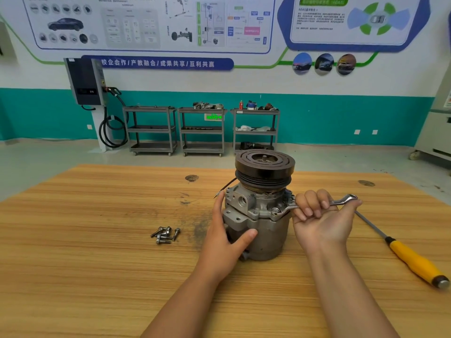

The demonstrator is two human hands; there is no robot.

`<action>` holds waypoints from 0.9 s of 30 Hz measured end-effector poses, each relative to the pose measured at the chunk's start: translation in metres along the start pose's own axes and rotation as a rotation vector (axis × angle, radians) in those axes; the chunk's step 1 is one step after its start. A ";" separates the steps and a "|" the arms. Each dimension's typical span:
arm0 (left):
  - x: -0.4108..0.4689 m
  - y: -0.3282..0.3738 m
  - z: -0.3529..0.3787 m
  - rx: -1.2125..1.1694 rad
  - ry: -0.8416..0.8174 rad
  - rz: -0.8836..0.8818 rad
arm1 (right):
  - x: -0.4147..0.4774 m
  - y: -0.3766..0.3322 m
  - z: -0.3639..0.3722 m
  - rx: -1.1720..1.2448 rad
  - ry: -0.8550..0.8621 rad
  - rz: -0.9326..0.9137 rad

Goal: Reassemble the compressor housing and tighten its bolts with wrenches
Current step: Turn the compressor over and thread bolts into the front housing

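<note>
**Bolt tightening in progress**

Head view: our left hand (pixel 227 236) braces the compressor (pixel 258 215), upright mid-table (pixel 97 240). Our right hand (pixel 319 215) grips the wrench (pixel 314 204) on a flange bolt (pixel 275 210). Loose bolts (pixel 164 234) lie near, probably awaiting fitting.

left hand (pixel 225 236) spread, right hand (pixel 322 219) curled

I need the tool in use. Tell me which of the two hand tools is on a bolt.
The wrench, held in the right hand, sits on a compressor bolt. The yellow-handled screwdriver lies untouched on the table.
</note>
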State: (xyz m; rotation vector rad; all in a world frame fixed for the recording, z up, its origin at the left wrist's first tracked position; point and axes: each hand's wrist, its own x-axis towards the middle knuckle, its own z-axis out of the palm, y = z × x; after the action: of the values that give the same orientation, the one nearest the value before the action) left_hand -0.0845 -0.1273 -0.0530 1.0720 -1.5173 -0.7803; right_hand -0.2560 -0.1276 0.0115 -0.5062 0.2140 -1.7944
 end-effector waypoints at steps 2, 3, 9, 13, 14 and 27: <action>0.002 -0.001 0.001 -0.079 0.031 -0.037 | -0.001 0.000 0.001 -0.010 -0.010 -0.026; 0.004 0.000 0.003 -0.122 0.045 -0.056 | -0.003 0.001 0.001 -0.018 -0.016 -0.047; 0.009 0.000 0.008 -0.225 0.009 -0.096 | -0.021 0.005 0.003 -0.076 -0.017 -0.190; 0.007 -0.001 0.008 -0.213 0.009 -0.083 | -0.040 0.020 0.003 -0.161 -0.065 -0.374; 0.007 -0.001 0.008 -0.209 0.008 -0.083 | -0.044 0.024 0.003 -0.201 -0.088 -0.423; 0.006 -0.008 0.006 -0.073 0.011 -0.070 | -0.062 0.053 0.002 -1.094 -0.444 -0.967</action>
State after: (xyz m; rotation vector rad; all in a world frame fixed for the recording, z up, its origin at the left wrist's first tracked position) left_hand -0.0884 -0.1367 -0.0591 1.0778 -1.4379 -0.8707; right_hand -0.1960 -0.0838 -0.0218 -2.0277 0.7357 -2.2832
